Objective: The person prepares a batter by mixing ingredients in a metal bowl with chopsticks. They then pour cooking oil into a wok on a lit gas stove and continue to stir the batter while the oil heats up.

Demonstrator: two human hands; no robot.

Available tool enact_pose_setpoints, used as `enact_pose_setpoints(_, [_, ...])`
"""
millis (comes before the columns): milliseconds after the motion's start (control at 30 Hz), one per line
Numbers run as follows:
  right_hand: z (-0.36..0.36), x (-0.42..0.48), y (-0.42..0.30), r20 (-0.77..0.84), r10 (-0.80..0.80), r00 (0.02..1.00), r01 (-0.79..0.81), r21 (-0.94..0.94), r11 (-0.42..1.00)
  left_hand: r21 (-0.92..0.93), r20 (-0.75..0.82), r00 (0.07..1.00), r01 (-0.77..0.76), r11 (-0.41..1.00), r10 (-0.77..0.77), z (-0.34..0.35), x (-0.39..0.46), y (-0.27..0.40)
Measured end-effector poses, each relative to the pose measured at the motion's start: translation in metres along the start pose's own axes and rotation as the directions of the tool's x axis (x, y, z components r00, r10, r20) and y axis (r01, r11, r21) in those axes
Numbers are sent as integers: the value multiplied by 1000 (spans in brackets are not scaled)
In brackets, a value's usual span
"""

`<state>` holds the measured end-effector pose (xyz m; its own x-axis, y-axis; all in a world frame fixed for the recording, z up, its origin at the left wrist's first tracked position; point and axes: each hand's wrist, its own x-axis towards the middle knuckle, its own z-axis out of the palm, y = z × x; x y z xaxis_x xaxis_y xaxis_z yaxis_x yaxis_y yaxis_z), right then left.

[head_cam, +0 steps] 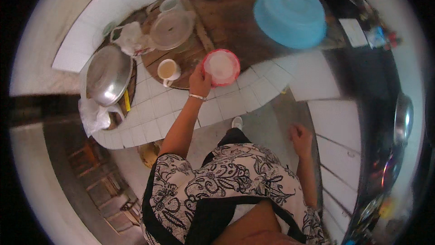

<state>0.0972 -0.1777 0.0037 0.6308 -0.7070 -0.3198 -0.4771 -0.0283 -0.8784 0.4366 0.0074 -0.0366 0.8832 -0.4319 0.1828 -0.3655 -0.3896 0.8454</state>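
My left hand (200, 82) grips the left rim of a round bowl (222, 67) with a pink-red scalloped edge, over the front of the wooden board. Whitish contents or a pale inside show in the bowl. Just left of that hand stands a white mug (169, 70) with a tan drink in it, its handle towards me. My right hand (301, 139) hangs low at my right side, fingers curled, above the floor by the cabinets; I see nothing held in it.
A large blue plastic basin (290, 16) rests at the back right. Behind the mug are a round lid (172, 30), a white cup (170, 4) and a plastic bag (131, 37). A metal basin (109, 75) lies left. The tiled counter edge (217, 107) curves before me.
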Motion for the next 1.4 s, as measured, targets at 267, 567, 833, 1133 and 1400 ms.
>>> enact_pose_setpoints(267, [-53,-44,-46,-248,-438,864,385,-234,893,-273,517,842,-7,962,153,75,-72,145])
enact_pose_setpoints(567, [-137,-165,22,-469,-529,707,152,-630,762,-369,797,425,-220,903,429,190,-202,237])
enact_pose_setpoints(833, [-164,-237,91,-555,-358,751,-192,-702,686,-498,852,53,-226,837,522,248,-302,291])
enact_pose_setpoints(1133, [-171,-252,128,-677,-55,734,-519,-611,597,-781,615,-183,-278,559,767,309,-344,299])
enact_pose_setpoints(1400, [-150,-256,129,-783,-20,622,-598,-492,633,-728,671,-365,-156,668,646,307,-349,313])
